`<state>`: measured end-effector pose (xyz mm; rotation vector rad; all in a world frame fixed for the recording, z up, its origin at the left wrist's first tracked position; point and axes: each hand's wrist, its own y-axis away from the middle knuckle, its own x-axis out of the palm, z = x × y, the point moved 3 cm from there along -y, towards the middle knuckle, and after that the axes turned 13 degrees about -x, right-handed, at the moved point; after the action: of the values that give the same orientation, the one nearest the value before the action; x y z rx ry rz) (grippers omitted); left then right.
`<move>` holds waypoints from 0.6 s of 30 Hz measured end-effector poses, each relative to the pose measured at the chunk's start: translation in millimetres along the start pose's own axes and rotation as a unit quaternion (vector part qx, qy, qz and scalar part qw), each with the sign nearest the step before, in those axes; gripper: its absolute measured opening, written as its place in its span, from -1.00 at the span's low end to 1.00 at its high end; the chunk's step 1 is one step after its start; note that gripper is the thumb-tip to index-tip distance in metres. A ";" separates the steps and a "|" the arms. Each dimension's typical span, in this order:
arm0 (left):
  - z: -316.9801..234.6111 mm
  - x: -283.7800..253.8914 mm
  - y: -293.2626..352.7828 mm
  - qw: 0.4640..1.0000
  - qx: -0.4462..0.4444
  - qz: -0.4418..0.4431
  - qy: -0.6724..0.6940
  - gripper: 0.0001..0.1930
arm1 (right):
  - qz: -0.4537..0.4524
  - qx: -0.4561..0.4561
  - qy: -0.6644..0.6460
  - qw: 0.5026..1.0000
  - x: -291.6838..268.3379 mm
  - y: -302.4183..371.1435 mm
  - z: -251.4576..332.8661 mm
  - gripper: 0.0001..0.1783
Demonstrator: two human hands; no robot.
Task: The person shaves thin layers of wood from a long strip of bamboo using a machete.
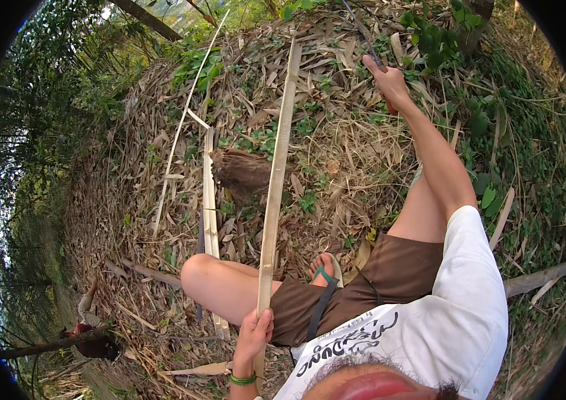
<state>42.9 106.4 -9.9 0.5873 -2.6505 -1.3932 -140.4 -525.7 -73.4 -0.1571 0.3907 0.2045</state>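
Left hand [254, 331] grips near end of long bamboo strip [277, 167], which runs far across leaf litter. Right hand [388, 83] closed round a knife handle [390, 105], raised far right. Split slats [210, 193] already lie left; this strip uncut as yet

A seated person's left hand [254, 332] is closed in a fist low in the frame, knuckles outward, a green band at the wrist. The bare right arm stretches forward and upward, almost straight, its right hand [388, 81] clenched far ahead. Both knees are bent, bare legs folded.
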 end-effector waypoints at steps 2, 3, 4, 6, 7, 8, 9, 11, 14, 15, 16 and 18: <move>-16.2 8.1 -1.6 0.995 0.046 -0.073 -0.040 -0.66 | 0.004 0.002 -0.147 0.989 10.9 13.7 5.7 -0.42; -27.9 9.6 -5.1 0.989 0.071 -0.111 -0.063 -0.65 | 0.004 0.001 -0.223 0.975 17.5 21.7 15.6 -0.46; -34.6 7.6 -7.1 0.985 0.084 -0.134 -0.072 -0.61 | 0.017 -0.002 -0.243 0.970 22.8 31.3 30.4 -0.53; -45.8 -1.4 -12.6 0.959 0.123 -0.214 -0.140 -0.64 | 0.037 -0.019 -0.226 0.973 29.5 47.6 58.5 -0.55; -54.7 -5.6 -14.9 0.941 0.144 -0.253 -0.175 -0.65 | 0.045 -0.029 -0.218 0.974 30.5 52.1 66.5 -0.55; -70.2 -6.0 -14.7 0.913 0.193 -0.294 -0.205 -0.68 | 0.070 -0.049 -0.241 0.967 32.0 55.1 69.2 -0.59; -88.9 -5.0 -11.5 0.880 0.240 -0.335 -0.234 -0.70 | 0.076 -0.054 -0.243 0.966 32.8 57.3 70.9 -0.60; -117.0 -7.0 -7.7 0.810 0.310 -0.405 -0.290 -0.73 | 0.091 -0.058 -0.248 0.963 40.2 69.6 78.9 -0.62; -146.9 -14.1 -3.5 0.713 0.369 -0.473 -0.363 -0.73 | 0.117 -0.088 -0.279 0.949 49.0 85.3 93.2 -0.61; -153.7 -14.5 -2.4 0.692 0.374 -0.485 -0.382 -0.73 | 0.121 -0.097 -0.288 0.945 53.6 90.1 97.1 -0.61; -159.3 -14.2 -1.1 0.672 0.376 -0.496 -0.402 -0.73 | 0.126 -0.104 -0.295 0.941 55.0 98.3 108.1 -0.57; -173.4 -6.0 -2.1 0.672 0.383 -0.485 -0.409 -0.73 | 0.135 -0.119 -0.256 0.950 57.8 96.1 101.5 -0.53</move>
<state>93.0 -26.7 89.6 2.1703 -3.8928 -0.4218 -73.3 -403.7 -14.2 -0.2801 -0.1353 0.5498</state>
